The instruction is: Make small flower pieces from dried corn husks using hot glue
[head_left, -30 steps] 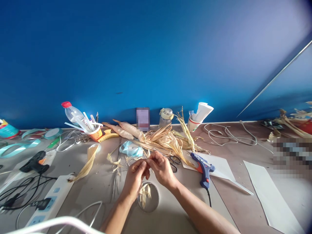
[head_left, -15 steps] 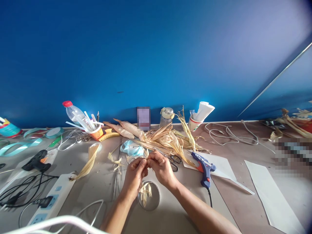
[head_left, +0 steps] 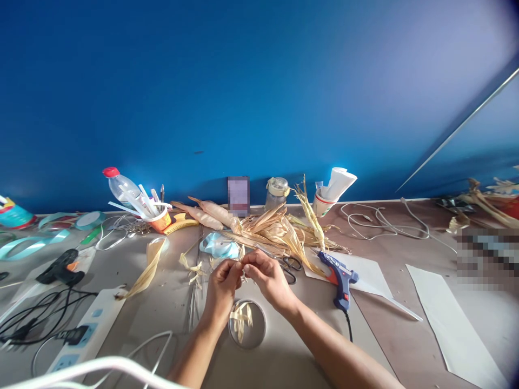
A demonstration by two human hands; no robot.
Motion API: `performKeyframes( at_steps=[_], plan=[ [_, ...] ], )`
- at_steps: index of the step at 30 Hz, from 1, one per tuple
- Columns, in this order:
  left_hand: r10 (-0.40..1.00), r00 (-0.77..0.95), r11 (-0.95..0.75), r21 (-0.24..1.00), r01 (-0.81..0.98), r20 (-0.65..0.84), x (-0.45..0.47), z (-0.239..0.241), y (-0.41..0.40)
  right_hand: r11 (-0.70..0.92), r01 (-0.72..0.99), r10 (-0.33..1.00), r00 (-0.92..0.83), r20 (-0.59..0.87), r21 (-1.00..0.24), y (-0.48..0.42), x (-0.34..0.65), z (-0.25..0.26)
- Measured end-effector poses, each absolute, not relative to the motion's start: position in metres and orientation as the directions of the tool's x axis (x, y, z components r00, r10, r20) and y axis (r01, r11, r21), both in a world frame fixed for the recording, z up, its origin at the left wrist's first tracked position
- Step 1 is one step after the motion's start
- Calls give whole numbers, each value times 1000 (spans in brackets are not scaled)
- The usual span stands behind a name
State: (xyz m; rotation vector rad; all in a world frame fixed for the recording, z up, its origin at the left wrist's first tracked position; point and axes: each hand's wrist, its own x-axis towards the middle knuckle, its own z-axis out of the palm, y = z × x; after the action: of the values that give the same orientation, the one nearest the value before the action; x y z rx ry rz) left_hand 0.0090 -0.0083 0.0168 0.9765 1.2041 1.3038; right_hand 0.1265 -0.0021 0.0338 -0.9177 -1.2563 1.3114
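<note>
My left hand and my right hand meet over the middle of the table, fingertips pinched together on a small piece of dried corn husk that sticks up between them. Right below the hands sits a round metal dish holding several pale husk strips. A pile of dried corn husks lies just beyond the hands, with black scissors at its near edge.
A blue glue gun rests on white paper to the right. A black glue gun, a white power strip and cables lie left. A paper cup of sticks, bottle, jar, light-blue ribbon roll.
Both hands have drifted slightly up and away from me while working the husk piece between the fingertips. Nothing else on the table has moved.
</note>
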Motion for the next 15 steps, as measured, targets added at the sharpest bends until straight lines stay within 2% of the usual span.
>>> performKeyframes(
  at_steps=[3,6,10,15],
  plan=[
    [986,-158,38,990,-132,-59,9,14,-8,63,-160,995,-61,73,-985,-1,125,28],
    [991,-112,56,982,-180,-77,10,12,-8,196,-62,979,70,192,-979,0,128,28],
    [991,53,134,932,-336,-123,10,14,-8,464,181,886,-76,458,-867,0,135,39],
    [978,134,203,857,-474,-157,11,22,-9,590,344,805,-185,563,-730,2,141,45]
  ],
)
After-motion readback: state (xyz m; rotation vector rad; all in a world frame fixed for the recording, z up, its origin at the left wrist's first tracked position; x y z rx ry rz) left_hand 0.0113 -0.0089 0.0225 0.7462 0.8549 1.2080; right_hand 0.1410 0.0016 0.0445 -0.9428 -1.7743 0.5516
